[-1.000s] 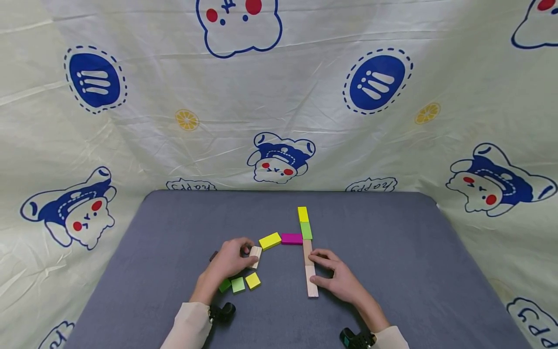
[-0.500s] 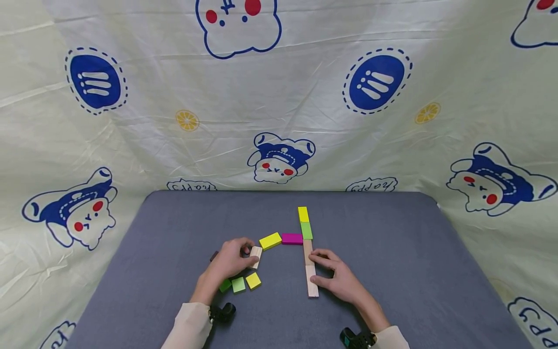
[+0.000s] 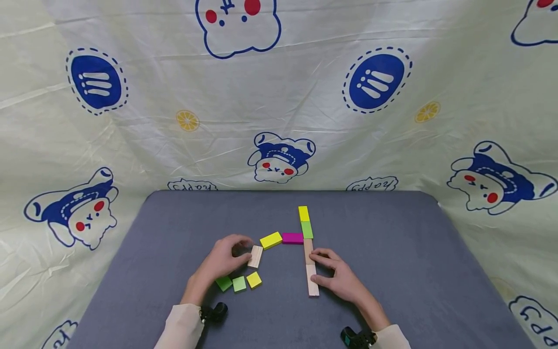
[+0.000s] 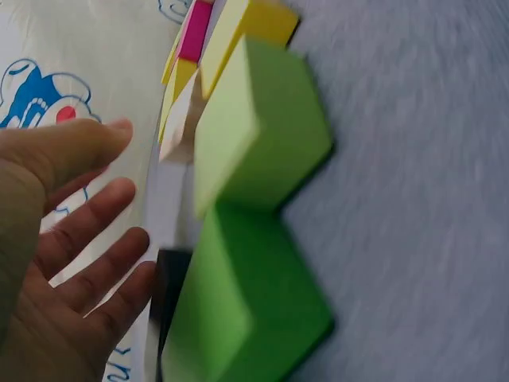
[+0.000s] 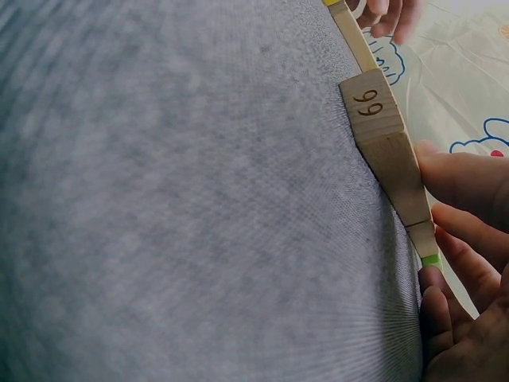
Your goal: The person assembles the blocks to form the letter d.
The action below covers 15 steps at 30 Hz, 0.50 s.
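Observation:
My left hand [image 3: 223, 257] is beside a plain wooden block [image 3: 255, 257], thumb and fingers apart; in the left wrist view nothing lies between them. A yellow block [image 3: 271, 240] and a magenta block [image 3: 292, 238] continue from the wooden one towards a straight row. That row has a yellow block [image 3: 303, 214] at the far end, then a green block [image 3: 307, 230] and two plain wooden blocks. My right hand [image 3: 342, 278] rests along the row's right side, index fingertip at the farther wooden block [image 3: 308, 246] and thumb at the nearer one [image 3: 312, 287].
Close below the left hand lie a dark green block [image 3: 224, 283], a light green block [image 3: 239, 284] and a yellow block [image 3: 254, 279]. A dark block [image 4: 170, 278] shows beyond the greens in the left wrist view. A printed cloth [image 3: 279, 97] hangs behind the grey table [image 3: 375, 218].
My left hand has let go of the plain wooden block and drawn slightly left, showing more of the dark green block. The right hand stays put.

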Motion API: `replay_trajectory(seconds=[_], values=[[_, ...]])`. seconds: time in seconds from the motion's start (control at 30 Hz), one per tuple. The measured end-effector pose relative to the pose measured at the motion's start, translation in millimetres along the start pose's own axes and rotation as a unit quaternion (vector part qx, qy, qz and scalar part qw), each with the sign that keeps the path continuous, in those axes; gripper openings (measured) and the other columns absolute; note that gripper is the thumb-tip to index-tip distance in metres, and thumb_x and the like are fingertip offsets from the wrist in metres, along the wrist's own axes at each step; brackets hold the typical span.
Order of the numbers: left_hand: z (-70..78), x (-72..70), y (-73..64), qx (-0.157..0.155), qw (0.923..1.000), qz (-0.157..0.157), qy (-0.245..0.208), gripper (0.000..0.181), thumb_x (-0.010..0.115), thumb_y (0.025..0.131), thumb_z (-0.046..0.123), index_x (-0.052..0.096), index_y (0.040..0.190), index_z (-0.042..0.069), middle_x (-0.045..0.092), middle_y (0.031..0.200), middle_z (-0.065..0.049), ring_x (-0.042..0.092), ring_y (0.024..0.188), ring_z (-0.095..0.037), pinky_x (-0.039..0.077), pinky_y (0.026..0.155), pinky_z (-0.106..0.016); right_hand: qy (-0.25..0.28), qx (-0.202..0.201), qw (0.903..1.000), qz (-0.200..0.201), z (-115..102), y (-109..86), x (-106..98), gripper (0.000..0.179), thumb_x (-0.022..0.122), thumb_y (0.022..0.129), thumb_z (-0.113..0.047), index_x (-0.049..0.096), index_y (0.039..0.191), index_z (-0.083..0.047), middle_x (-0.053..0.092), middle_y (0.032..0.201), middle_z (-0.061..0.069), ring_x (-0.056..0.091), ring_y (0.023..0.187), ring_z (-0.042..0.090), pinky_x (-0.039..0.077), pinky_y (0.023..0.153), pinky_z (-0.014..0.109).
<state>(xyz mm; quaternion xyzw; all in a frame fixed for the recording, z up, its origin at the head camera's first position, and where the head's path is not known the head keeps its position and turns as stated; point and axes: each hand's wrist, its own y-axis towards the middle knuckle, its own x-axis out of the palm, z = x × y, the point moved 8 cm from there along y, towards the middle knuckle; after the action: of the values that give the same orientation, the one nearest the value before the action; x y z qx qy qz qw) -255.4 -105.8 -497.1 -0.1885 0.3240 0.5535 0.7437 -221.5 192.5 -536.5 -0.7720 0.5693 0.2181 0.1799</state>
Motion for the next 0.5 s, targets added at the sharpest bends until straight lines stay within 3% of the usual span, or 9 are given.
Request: replay_trajectory(seconds=[0.17,0.33,0.5], values=[[-2.5,-15.5,-4.1,0.01,0.9998,0.006,0.017,0.039,0.079,0.091,0.019,0.07,0.129,0.013,0.065,0.133,-0.008,0.059,0.128,-0.032,0.044,0.108,-0.057,-0.003,-0.001,1.0,0.001,-0.3,0.0,-0.9,0.056,0.082,0.088,-0.023,0.065,0.139,-0.01,0.055,0.145,0.005,0.044,0.142,0.032,0.033,0.117,0.06],[-11.4,-25.6,-9.0,0.002,0.9996,0.012,0.025,0.047,0.08,0.089,0.022,0.068,0.134,0.013,0.061,0.139,-0.012,0.054,0.133,-0.036,0.037,0.111,-0.063,-0.005,-0.001,1.0,-0.002,0.5,0.4,-0.2,0.056,0.082,0.088,-0.024,0.065,0.139,-0.01,0.054,0.145,0.004,0.044,0.142,0.032,0.033,0.117,0.06],[-23.1,-31.5,-15.6,0.004,0.9994,0.017,0.029,0.051,0.081,0.088,0.022,0.066,0.136,0.013,0.06,0.139,-0.013,0.055,0.132,-0.036,0.041,0.109,-0.061,-0.005,0.001,1.0,-0.003,1.5,0.6,0.3,0.056,0.082,0.088,-0.025,0.065,0.139,-0.011,0.054,0.145,0.004,0.043,0.143,0.032,0.032,0.117,0.06]])
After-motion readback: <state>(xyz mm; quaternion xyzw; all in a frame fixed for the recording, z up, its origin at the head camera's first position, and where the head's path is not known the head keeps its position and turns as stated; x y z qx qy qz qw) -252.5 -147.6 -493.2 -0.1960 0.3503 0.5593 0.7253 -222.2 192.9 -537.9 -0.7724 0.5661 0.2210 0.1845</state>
